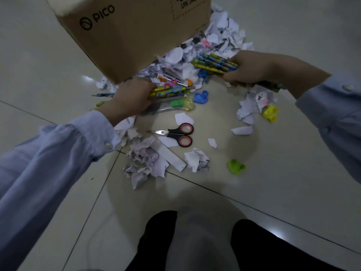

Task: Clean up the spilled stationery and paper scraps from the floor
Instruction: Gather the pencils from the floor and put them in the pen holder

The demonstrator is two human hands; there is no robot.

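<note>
My left hand [130,98] grips a bundle of yellow-and-blue patterned pencils [172,91] low over the floor, just in front of the cardboard box [127,36]. My right hand [259,69] holds a second bundle of the same pencils [214,63] above the paper pile. Torn and crumpled white paper scraps [148,161] lie scattered on the tiles. Black scissors with red-lined handles [177,133] lie between my hands, nearer me. A white ruler [170,155] rests among scraps. Beside my left hand lies a utility knife with a green slider [172,105].
Small plastic sharpeners lie about: blue [201,97], yellow [270,113], green [235,166], plus pink and orange ones near the box. A thick heap of paper scraps [224,34] sits right of the box. My dark trouser legs [160,241] fill the bottom.
</note>
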